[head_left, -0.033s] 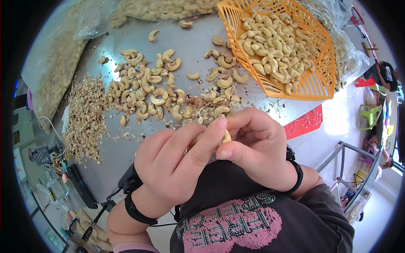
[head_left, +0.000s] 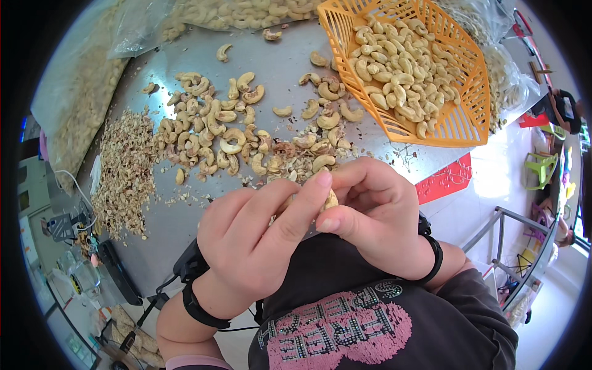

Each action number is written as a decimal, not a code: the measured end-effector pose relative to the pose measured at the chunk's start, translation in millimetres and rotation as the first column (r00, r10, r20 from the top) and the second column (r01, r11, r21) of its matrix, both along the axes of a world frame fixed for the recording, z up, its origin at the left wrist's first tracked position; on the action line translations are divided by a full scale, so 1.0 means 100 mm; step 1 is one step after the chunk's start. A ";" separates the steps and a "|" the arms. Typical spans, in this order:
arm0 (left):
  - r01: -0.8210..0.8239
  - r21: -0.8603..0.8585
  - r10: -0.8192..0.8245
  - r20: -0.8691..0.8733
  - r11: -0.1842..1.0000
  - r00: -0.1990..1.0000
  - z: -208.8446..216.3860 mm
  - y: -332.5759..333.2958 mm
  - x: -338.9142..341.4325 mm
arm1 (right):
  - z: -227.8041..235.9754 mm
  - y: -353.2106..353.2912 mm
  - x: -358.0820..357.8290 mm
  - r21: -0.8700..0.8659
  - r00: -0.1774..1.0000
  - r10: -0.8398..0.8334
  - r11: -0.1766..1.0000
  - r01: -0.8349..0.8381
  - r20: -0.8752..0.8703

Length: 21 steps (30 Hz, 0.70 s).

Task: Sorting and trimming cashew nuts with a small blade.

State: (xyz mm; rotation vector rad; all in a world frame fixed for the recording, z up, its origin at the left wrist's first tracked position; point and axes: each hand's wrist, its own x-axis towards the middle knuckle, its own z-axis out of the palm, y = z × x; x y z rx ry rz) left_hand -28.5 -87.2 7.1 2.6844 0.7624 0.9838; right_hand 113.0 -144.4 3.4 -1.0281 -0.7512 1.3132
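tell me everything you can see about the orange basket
The orange basket looks like plastic, angular in outline, with a plain rim and sides cut by rows of narrow slots. It sits open side up, at an angle, toward the far right of the grey table, its top end cut off by the picture. A heap of pale, curved cashews rests inside, leaving the slotted right side mostly bare. Loose nuts lie close by its left edge; whether any touch it is hard to tell.

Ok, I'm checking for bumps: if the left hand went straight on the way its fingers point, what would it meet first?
Most likely the right hand, whose fingertips lie close to those of the left hand, with a nut between the two hands. Depth and contact are hard to tell.
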 end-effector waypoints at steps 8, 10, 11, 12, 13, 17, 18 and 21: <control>0.051 -0.231 -0.033 0.080 0.972 0.996 -0.02 0.01 -0.01 | -0.01 -0.02 0.01 -0.026 1.000 0.001 1.000 -0.001 -0.005; 0.028 -0.154 -0.022 0.043 0.988 0.999 0.02 0.01 0.00 | 0.00 -0.02 0.00 -0.027 1.000 -0.003 1.000 0.004 0.022; 0.020 -0.130 -0.016 0.032 0.991 0.999 0.03 0.00 0.00 | 0.01 -0.02 -0.01 -0.024 0.999 -0.009 1.000 0.010 0.036; 0.010 -0.106 -0.008 0.019 0.994 1.000 0.04 0.00 0.01 | 0.01 -0.02 -0.01 -0.021 0.999 -0.013 1.000 0.014 0.050; 0.005 -0.112 -0.003 0.015 0.994 1.000 0.05 -0.01 0.01 | 0.00 -0.02 -0.01 -0.004 0.997 -0.016 1.000 0.017 0.080; 0.034 -0.228 -0.009 0.109 0.973 0.994 -0.01 -0.02 0.00 | 0.00 -0.03 -0.01 0.022 0.991 -0.025 1.000 0.022 0.132; 0.039 -0.310 -0.002 0.119 0.950 0.993 0.01 -0.02 0.00 | 0.00 -0.03 -0.01 0.017 0.991 -0.028 1.000 0.026 0.129; 0.052 -0.468 0.013 0.136 0.882 0.991 0.05 -0.04 0.00 | 0.01 -0.02 -0.01 -0.004 0.995 -0.030 1.000 0.031 0.096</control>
